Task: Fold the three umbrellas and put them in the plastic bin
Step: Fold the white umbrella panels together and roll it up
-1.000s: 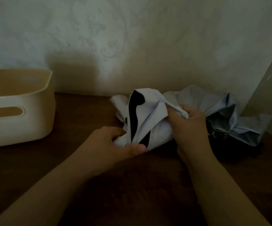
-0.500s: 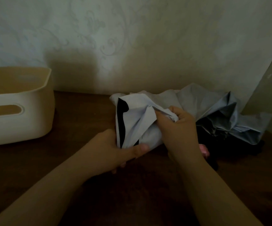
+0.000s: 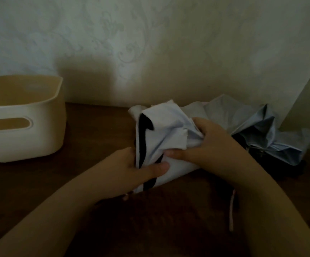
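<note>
Fingers of my left hand (image 3: pixel 131 171) and right hand (image 3: pixel 206 145) curl round the white umbrella (image 3: pixel 167 130). Grey-blue umbrella (image 3: pixel 261 127) just beside; cream plastic bin (image 3: pixel 39 138) well apart.

The umbrella (image 3: pixel 167 130) gripped between the left hand (image 3: pixel 131 175) and the right hand (image 3: pixel 211 145) has white fabric with black curved bands; one band runs just above the left thumb. A thin pale pink strap (image 3: pixel 231 212) hangs below the right wrist. Beyond the right hand lies crumpled fabric (image 3: pixel 265 130) in pale grey-blue, with a black mass beneath it. Well to the left of the left hand stands the plastic bin (image 3: pixel 28 138), cream outside and tan inside. The table (image 3: pixel 94 127) under both hands is dark brown. The wall (image 3: pixel 150 43) behind is pale grey-green with a faint floral scroll pattern.
</note>
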`<state>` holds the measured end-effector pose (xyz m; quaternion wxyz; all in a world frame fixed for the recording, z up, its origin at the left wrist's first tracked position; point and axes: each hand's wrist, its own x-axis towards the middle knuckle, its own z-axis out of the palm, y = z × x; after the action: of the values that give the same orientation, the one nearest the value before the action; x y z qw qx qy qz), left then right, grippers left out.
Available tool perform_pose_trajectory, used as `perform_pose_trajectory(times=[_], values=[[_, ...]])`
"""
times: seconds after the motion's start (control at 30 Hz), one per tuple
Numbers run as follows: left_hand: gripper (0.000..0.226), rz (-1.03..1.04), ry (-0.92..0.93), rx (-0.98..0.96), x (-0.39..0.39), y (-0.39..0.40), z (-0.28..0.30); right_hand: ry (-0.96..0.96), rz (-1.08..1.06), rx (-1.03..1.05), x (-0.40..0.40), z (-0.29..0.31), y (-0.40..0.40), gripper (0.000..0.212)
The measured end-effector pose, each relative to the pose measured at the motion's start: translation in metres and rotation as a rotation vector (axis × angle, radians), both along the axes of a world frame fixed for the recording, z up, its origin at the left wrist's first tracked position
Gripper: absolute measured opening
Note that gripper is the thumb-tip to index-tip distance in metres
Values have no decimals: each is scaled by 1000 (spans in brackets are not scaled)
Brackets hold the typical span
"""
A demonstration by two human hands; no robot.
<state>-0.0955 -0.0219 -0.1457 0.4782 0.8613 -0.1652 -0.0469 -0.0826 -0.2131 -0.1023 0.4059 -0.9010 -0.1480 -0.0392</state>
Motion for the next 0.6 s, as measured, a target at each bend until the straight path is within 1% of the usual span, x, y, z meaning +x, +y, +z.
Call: perform_pose_trajectory(times=[0.03,0.07,0.1,0.13,0.2,0.27,0.33,0.37,0.43,0.5,0.53,0.6], values=[[61,-5,-1,62,-1,-2,0,-26,-35,2,1,-1,5,71],[53,-1,-17,134,-2,-4,1,-22,-60,42,2,-3,9,67],[46,4,-49,211,-4,-6,2,-2,-88,84,2,-5,11,59],[45,8,-90,288,-5,-8,4,19,-116,106,3,-7,12,49],[50,39,-168,424,-6,-11,7,49,-154,164,7,-12,9,32],[60,89,-237,564,-6,-12,8,84,-166,240,10,-16,5,23],[72,132,-319,670,-6,-15,8,146,-171,270,13,-18,0,25],[83,146,-368,706,-7,-16,8,176,-179,277,13,-18,-1,29],[92,171,-439,755,-7,-17,6,192,-200,294,14,-18,-1,38],[91,209,-499,772,-6,-16,2,170,-222,244,17,-20,1,43],[88,229,-568,775,-5,-15,1,171,-226,194,17,-21,1,44],[76,222,-696,730,-3,-13,-1,232,-213,124,18,-19,0,45]])
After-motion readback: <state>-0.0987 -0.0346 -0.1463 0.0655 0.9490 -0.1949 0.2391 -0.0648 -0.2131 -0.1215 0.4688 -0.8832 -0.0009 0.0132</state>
